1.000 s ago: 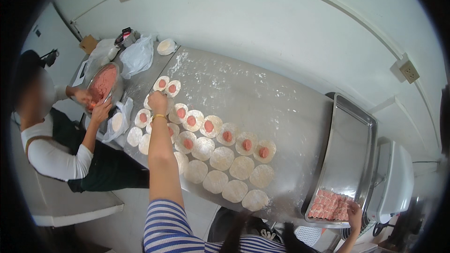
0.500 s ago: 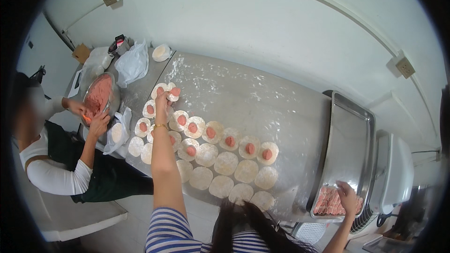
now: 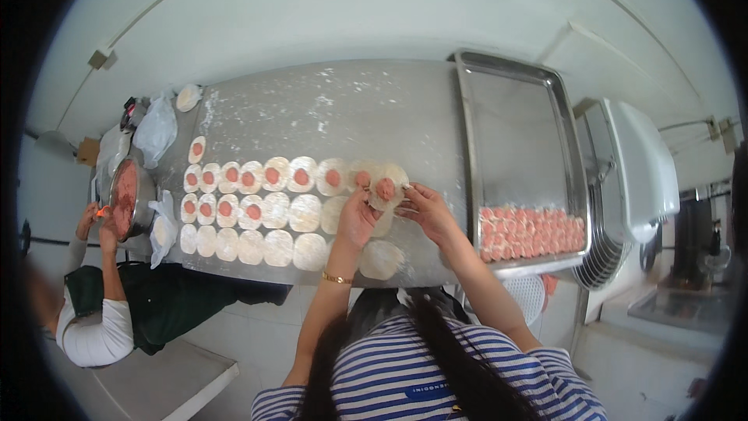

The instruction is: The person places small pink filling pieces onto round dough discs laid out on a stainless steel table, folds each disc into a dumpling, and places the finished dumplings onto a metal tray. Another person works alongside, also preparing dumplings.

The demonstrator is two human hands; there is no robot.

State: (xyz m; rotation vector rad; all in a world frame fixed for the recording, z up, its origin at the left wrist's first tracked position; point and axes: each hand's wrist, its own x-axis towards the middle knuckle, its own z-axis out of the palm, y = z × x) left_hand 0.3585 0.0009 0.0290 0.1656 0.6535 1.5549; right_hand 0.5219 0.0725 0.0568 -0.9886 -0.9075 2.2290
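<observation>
Between my two hands, over the right end of the wrapper rows, is a round dough wrapper (image 3: 397, 178) with a lump of pink filling on it. My left hand (image 3: 357, 220) grips its left edge, fingers closed. At its right edge my right hand (image 3: 428, 212) pinches the dough between thumb and fingers. Below them, floury wrappers lie in rows on the metal table; the far rows carry pink filling (image 3: 301, 177), while the nearest row has plain wrappers (image 3: 278, 246). My left hand partly covers wrappers beneath it.
To the right, a deep metal tray (image 3: 514, 132) holds closely packed pink dumplings (image 3: 530, 232) at its near end. At the left a co-worker's hands (image 3: 107, 230) work at a metal bowl (image 3: 146, 195) of pink filling. Plastic bags (image 3: 156, 134) lie near the bowl.
The view has turned. My left hand has come from the far left of the rows with a filled wrapper, and my right hand has left the tray; both now hold the wrapper.
</observation>
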